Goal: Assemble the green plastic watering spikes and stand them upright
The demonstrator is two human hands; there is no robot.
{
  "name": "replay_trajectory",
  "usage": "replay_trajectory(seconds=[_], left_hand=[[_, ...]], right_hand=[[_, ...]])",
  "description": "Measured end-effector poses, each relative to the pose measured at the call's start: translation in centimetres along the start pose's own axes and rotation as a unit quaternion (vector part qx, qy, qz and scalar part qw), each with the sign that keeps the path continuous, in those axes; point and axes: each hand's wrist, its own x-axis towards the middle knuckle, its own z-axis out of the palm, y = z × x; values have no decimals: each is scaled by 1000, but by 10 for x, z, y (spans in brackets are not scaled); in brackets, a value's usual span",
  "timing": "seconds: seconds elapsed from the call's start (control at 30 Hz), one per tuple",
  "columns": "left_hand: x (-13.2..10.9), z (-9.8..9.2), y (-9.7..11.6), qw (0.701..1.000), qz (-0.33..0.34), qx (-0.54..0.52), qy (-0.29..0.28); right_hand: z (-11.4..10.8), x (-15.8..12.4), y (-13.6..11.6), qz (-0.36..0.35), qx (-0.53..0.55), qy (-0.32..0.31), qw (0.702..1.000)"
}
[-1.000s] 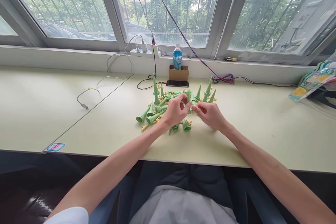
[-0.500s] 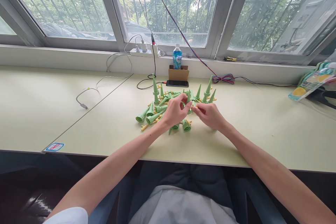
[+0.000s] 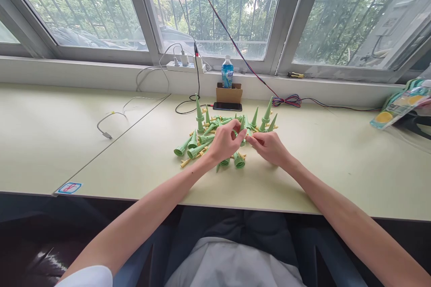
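A heap of green cone-shaped plastic spikes [image 3: 198, 141] with small yellow pegs lies on the pale table [image 3: 319, 170]. Some cones stand upright at the back. My left hand [image 3: 225, 142] is closed around one green cone [image 3: 241, 131] held just above the heap. My right hand [image 3: 269, 147] meets it from the right, its fingertips pinched at the cone's side on what looks like a small yellow peg. Two more cones [image 3: 235, 160] lie below my hands.
A phone [image 3: 227, 106] lies before a cardboard box [image 3: 229, 93] with a water bottle [image 3: 227, 72] behind it. A power strip [image 3: 183, 66] and cables run along the sill. A loose cable [image 3: 111, 121] lies at left, packaged goods [image 3: 402, 105] at far right.
Both hands have stayed at the same spot over the heap; only the fingers shifted slightly on the held cone.
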Motion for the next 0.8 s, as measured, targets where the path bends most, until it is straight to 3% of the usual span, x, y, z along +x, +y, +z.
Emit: replay_trajectory(seconds=[0.8], left_hand=[[0,1,1,1000,-3,2,7]], right_hand=[[-2,-1,-1,14,16,-11,1000]])
